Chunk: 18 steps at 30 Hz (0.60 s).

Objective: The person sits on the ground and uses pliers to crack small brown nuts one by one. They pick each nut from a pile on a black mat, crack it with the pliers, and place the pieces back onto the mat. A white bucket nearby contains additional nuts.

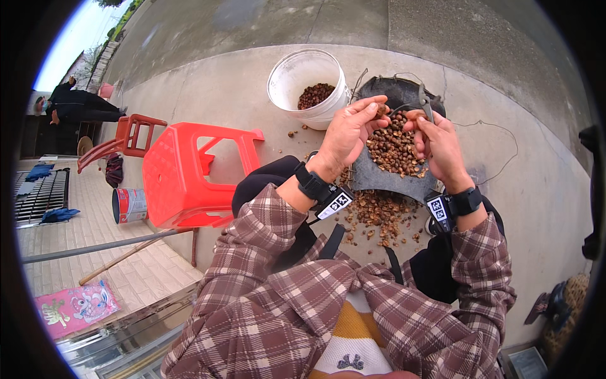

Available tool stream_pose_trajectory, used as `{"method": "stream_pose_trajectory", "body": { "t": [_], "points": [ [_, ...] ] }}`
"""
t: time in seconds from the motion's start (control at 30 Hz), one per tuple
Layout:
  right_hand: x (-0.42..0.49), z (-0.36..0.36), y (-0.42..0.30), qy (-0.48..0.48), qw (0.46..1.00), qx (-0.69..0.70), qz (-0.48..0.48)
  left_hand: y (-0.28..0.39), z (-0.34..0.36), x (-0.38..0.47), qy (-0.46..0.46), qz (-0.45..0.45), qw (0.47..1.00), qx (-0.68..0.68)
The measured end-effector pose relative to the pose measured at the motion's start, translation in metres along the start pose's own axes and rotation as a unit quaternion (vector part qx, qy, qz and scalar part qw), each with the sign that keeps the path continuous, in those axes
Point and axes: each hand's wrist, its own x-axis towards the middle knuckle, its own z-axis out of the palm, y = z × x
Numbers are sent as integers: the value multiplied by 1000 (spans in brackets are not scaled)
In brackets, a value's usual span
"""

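My left hand (348,132) pinches a small brown nut or seed pod (381,110) between thumb and fingertips. A grey metal pair of pliers or cutters (427,105) is in my right hand (436,144), its upper end standing above the fingers. Something orange-brown shows by the right fingertips, too small to name. Below both hands is a dark rubber-like basket (388,177) with wire at its rim. Brown nuts and broken husks (395,147) fill its middle. More husk pieces (383,213) are scattered on the concrete between my feet.
A white plastic bucket (284,87) containing dark reddish-brown nuts (316,96) stands beyond my left hand. To the left are a red plastic stool (173,177), a brown chair (135,135) and a paint can (130,206). Another person (78,105) stands farther off.
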Motion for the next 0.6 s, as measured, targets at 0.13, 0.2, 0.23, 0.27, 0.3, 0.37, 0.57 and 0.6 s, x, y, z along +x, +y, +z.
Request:
{"method": "stream_pose_trajectory", "body": {
  "t": [0.13,0.2,0.23,0.27,0.3,0.37,0.57,0.6],
  "points": [
    [1,18,0,4,999,-47,-26,-3,11,0,-26,-6,999,-34],
    [5,22,1,16,992,-109,-61,-5,17,0,-52,20,998,-32],
    [7,23,1,16,980,-162,-112,-5,18,0,-39,8,999,-10],
    [11,24,2,15,963,-216,-161,-5,18,0,-34,6,999,8],
    [13,25,3,14,940,-268,-208,-6,17,0,-38,14,999,20],
    [12,22,4,12,919,-331,-214,-10,15,0,4,-13,1000,18],
    [8,25,7,4,897,-404,-180,-21,10,-1,35,2,989,143],
    [8,27,8,19,892,-413,-183,-22,10,-1,38,10,989,145]
  ]
}}
